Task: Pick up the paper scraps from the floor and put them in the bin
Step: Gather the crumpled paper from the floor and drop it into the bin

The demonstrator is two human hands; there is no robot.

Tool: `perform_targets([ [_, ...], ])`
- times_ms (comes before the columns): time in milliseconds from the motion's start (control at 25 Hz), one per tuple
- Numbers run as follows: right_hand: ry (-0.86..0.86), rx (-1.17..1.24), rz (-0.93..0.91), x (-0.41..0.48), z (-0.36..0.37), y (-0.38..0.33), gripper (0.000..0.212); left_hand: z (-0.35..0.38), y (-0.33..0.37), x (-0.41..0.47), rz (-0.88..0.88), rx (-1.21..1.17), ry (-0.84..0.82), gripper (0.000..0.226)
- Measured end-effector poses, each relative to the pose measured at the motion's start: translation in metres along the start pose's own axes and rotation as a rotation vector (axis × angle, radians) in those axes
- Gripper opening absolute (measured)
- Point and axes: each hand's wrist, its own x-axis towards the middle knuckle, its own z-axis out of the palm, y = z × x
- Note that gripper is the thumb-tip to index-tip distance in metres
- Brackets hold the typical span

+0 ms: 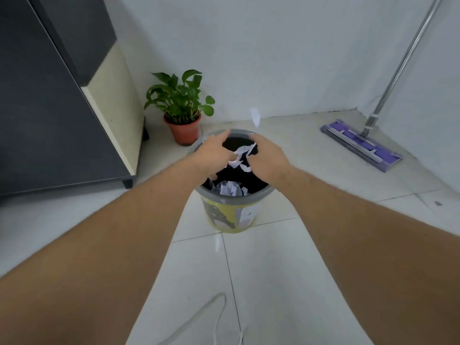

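Both grips hover over the round yellow plastic bin with the grey rim (232, 199): the left hand (214, 153) has its fingers spread apart, while the right hand (267, 159) curls, and I cannot tell whether it pinches anything. Torn white paper scraps (242, 155) sit between the hands, above the black liner. One crumpled white paper ball (230, 188) lies inside the bin, which stands on the pale tiled floor (261, 270) near a green potted plant (181, 105).

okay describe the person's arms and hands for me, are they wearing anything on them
Both arms are bare, with no sleeves in view. The left hand and right hand have no gloves, and no watch, bracelet or rings show. Fine hair is visible on the right forearm.
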Motion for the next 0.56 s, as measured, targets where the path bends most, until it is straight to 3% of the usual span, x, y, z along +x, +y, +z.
perform_targets([
  [80,0.021,-0.017,0.020,0.003,0.004,0.007,0.059,-0.004,-0.010,0.003,-0.009,-0.029,0.006,0.066],
  [200,0.062,0.014,0.065,0.008,0.008,0.015,0.056,-0.019,-0.028,0.008,0.008,-0.131,0.155,0.052],
  [280,0.101,0.029,0.093,0.010,0.010,0.022,0.052,-0.027,-0.042,0.009,0.018,-0.053,0.266,0.045],
  [440,0.191,-0.009,0.211,0.012,0.011,0.040,0.050,-0.027,-0.074,0.008,-0.123,0.117,0.321,0.073],
  [560,0.207,-0.011,0.336,0.011,0.017,0.054,0.060,-0.015,-0.091,0.008,-0.222,0.073,0.293,0.071],
])
